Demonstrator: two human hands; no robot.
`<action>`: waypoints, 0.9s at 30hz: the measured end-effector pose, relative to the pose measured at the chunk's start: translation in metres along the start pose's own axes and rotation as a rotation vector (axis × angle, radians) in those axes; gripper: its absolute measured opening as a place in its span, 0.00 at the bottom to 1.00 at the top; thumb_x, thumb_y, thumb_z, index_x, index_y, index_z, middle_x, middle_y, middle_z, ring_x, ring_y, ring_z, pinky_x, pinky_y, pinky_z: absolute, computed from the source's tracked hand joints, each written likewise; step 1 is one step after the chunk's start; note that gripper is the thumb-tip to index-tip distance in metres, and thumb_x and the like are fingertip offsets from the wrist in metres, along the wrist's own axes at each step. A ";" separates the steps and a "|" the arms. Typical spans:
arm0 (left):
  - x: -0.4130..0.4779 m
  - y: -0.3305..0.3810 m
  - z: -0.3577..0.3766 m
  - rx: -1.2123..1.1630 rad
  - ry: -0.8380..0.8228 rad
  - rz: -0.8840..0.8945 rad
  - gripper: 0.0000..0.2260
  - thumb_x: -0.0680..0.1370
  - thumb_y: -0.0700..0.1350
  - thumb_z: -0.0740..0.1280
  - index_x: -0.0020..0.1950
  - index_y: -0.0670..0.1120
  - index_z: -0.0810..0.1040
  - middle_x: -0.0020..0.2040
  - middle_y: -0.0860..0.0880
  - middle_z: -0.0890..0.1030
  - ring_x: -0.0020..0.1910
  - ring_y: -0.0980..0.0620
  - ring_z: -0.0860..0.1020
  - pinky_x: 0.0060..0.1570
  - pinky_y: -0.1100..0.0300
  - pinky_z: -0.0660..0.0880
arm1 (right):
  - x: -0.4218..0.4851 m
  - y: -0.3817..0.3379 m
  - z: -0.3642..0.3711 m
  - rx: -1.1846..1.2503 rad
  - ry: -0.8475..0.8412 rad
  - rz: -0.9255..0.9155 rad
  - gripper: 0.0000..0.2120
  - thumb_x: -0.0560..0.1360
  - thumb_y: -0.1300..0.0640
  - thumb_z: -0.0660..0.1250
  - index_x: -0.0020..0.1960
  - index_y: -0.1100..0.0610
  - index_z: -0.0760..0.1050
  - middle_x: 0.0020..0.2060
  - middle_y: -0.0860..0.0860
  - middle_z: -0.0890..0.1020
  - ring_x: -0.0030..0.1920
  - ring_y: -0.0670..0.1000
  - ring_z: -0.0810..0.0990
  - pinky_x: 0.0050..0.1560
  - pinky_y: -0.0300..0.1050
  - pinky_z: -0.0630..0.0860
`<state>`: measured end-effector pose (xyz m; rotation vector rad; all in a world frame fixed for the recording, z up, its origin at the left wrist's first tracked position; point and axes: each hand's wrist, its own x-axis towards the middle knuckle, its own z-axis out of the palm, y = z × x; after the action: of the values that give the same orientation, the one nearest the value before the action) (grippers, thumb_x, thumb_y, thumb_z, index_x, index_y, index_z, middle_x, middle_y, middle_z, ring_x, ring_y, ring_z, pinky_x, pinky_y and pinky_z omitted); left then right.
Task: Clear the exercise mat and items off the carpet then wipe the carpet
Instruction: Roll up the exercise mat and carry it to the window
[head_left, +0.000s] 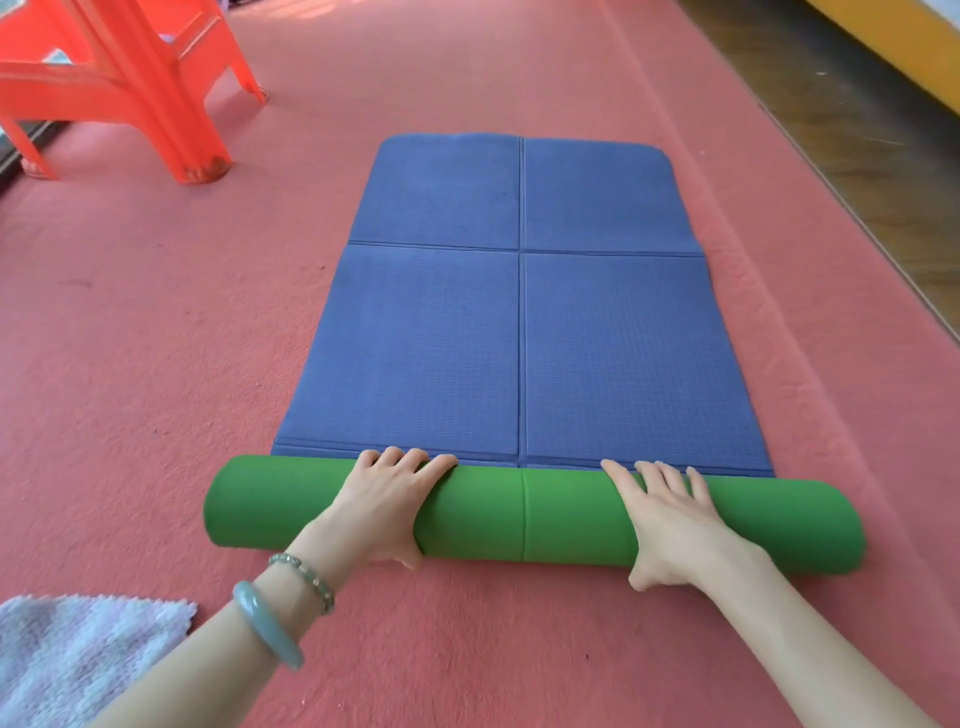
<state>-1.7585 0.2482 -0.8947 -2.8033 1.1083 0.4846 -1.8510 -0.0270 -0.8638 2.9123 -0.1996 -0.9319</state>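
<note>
The exercise mat (441, 338) lies on the pink carpet (156, 338), blue side up and creased into panels. Its near end is rolled into a green roll (483, 514) that lies across the view. My left hand (384, 504) grips the left half of the roll, fingers curled over its far side and thumb on the near side. On the right half my right hand (665, 519) presses down, with straight fingers laid over the top and the thumb spread on the near side.
A fluffy pale cloth (67, 660) lies on the carpet at the bottom left. A red plastic chair (130, 78) stands at the far left. The carpet's right edge meets a dark wooden floor (857, 130), with a yellow surface (909, 41) beyond.
</note>
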 end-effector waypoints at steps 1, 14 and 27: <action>0.005 -0.002 -0.004 -0.011 -0.040 0.009 0.48 0.53 0.58 0.75 0.71 0.57 0.59 0.58 0.55 0.73 0.54 0.50 0.73 0.54 0.54 0.70 | -0.004 -0.001 0.005 0.004 0.060 -0.010 0.56 0.64 0.52 0.72 0.76 0.49 0.33 0.75 0.56 0.49 0.76 0.58 0.46 0.74 0.58 0.42; 0.000 -0.008 0.008 -0.184 0.202 -0.008 0.51 0.52 0.55 0.75 0.72 0.56 0.58 0.66 0.48 0.70 0.65 0.45 0.69 0.67 0.52 0.60 | 0.013 0.007 0.017 -0.010 0.298 -0.077 0.51 0.58 0.51 0.75 0.75 0.46 0.51 0.67 0.51 0.66 0.68 0.55 0.64 0.71 0.54 0.56; 0.017 -0.004 0.010 -0.041 0.253 -0.115 0.50 0.42 0.54 0.78 0.64 0.54 0.67 0.53 0.52 0.78 0.50 0.47 0.79 0.53 0.51 0.73 | 0.034 0.012 -0.021 0.033 0.055 -0.081 0.54 0.61 0.48 0.76 0.75 0.46 0.44 0.70 0.53 0.61 0.71 0.55 0.58 0.73 0.57 0.50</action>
<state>-1.7468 0.2425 -0.9101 -3.0071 0.9773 0.1458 -1.8125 -0.0429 -0.8646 2.9925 -0.0952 -0.8665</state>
